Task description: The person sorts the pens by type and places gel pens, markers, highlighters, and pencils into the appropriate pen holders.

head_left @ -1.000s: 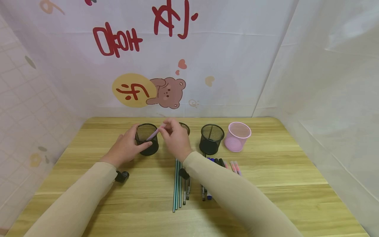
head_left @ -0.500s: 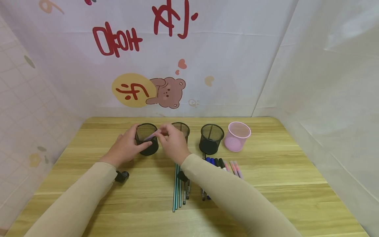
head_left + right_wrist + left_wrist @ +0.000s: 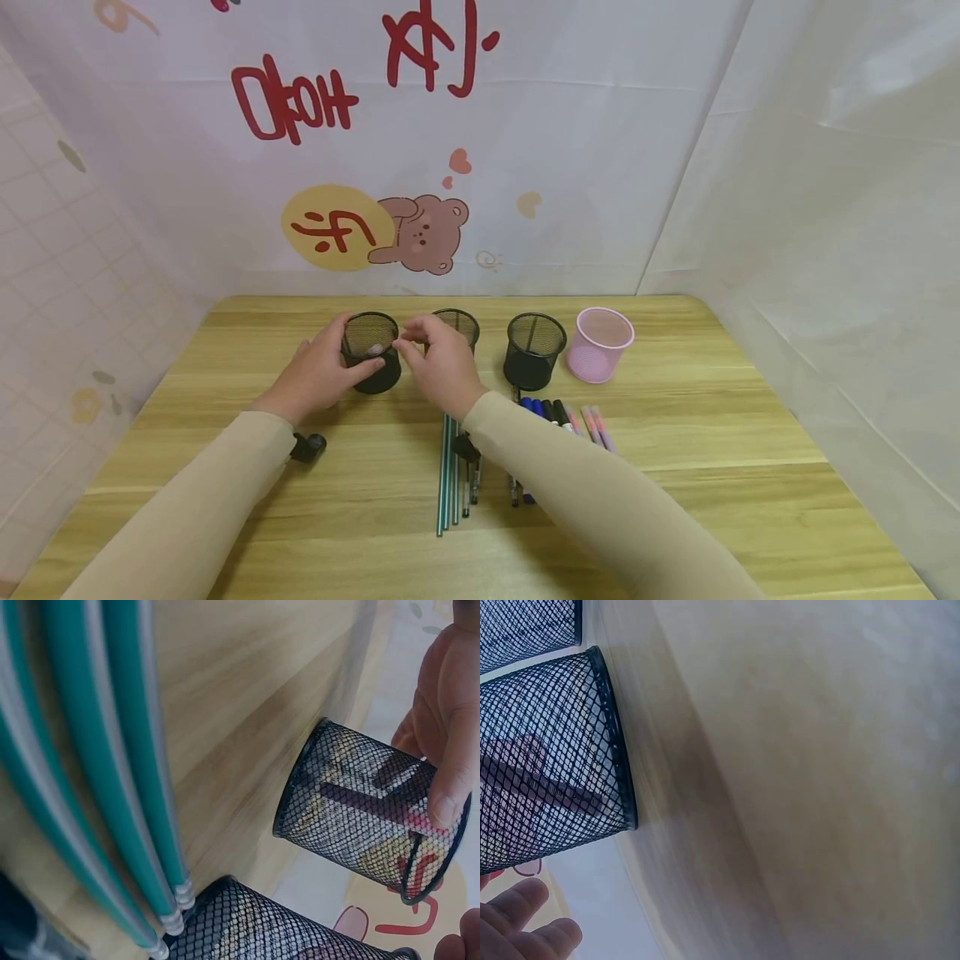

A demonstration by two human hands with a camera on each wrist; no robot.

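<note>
My left hand (image 3: pixel 322 367) grips the leftmost black mesh pen holder (image 3: pixel 378 375), thumb across the near side and fingers behind the rim. A slim light-purple pen (image 3: pixel 375 350) leans inside this holder; through the mesh it shows as a dark stick (image 3: pixel 360 801) in the right wrist view. My right hand (image 3: pixel 442 362) hovers just right of the rim, its fingers loosely bent and apart from the pen. Behind it stands a second black mesh holder (image 3: pixel 459 321), partly covered by the hand.
A third black holder (image 3: pixel 534 358) and a pink one (image 3: pixel 596 354) stand to the right. Teal pencils (image 3: pixel 447 483), gel pens (image 3: pixel 476 483), blue markers (image 3: pixel 532 407), black markers (image 3: pixel 557 412) and pink-purple pens (image 3: pixel 597 427) lie in front, some under the right forearm.
The light-purple pen slid from my right fingers down into the left holder. My right hand first lowered slightly, then let go of it. The left hand kept its hold.
</note>
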